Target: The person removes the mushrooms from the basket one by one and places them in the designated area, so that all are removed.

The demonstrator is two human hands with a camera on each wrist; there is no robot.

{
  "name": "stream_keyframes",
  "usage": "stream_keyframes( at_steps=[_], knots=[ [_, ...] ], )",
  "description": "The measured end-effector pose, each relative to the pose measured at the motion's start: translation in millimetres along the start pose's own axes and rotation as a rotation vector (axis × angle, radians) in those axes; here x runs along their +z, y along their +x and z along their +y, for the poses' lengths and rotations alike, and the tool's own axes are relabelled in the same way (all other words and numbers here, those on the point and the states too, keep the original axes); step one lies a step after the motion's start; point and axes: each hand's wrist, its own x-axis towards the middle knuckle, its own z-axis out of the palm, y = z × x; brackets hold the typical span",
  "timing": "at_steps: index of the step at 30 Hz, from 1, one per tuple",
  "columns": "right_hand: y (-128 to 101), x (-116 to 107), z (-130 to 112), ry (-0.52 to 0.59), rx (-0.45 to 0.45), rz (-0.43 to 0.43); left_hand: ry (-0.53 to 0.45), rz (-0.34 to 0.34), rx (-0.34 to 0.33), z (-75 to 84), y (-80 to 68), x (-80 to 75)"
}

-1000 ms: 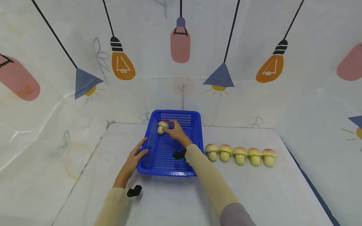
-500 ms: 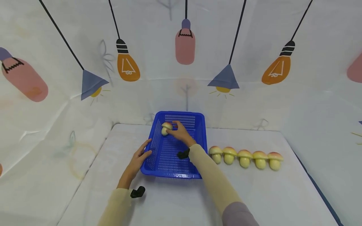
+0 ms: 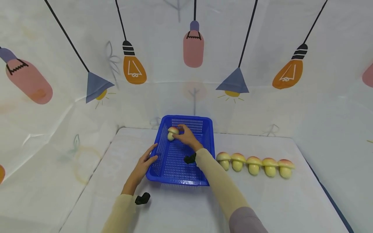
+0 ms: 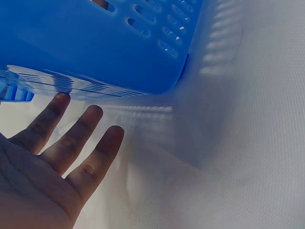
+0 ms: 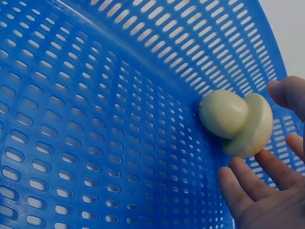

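Note:
A toy mushroom (image 3: 171, 136) with a red-and-yellow cap sits in the far left corner of a blue perforated basket (image 3: 177, 182). Around it in the right wrist view, my right hand (image 5: 267, 191) has its fingers spread, one fingertip right at the edge of the mushroom's cap (image 5: 255, 128). Its thumb stands apart above the cap. With fingers extended, my left hand (image 3: 142, 165) rests along the basket's left side. Below the basket's blue wall (image 4: 95, 47), the left wrist view has three straight fingers of the left hand (image 4: 52, 152), one fingertip at the wall.
To the right of the basket, several more toy mushrooms (image 3: 254, 165) stand in a row on the white-covered table (image 3: 279, 204). A white sheet (image 3: 163, 97) printed with lamps and bulbs hangs behind the table. Both wrists carry small black devices (image 3: 142, 198).
The head view has shifted, so everything appears slightly further right. Both hands keep about the same places at the basket and the mushroom in it.

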Motion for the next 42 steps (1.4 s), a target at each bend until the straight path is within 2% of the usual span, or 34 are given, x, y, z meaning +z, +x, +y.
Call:
stream_keyframes(
  at_steps=[5, 12, 19, 25, 32, 42],
  knots=[
    [-3, 1, 1, 0.011, -0.007, -0.013, -0.001, -0.001, -0.004, -1.8, -1.0, 0.6],
    [-8, 7, 1, -0.030, -0.011, -0.025, 0.019, 0.006, 0.010, -5.3, -2.8, -0.2],
    [-7, 7, 2, -0.011, -0.029, -0.039, 0.024, 0.014, 0.011, -4.2, -1.2, -1.6],
    [-9, 9, 2, -0.033, -0.033, -0.061, 0.020, 0.011, 0.009, -4.1, 0.6, -1.8],
    [-9, 14, 2, -0.109, -0.066, -0.067, 0.019, 0.005, 0.013, -4.6, 2.7, -0.5],
    [-14, 19, -2, -0.121, -0.065, -0.054, 0.037, 0.007, 0.017, -2.7, 1.0, 0.0]
  ],
)
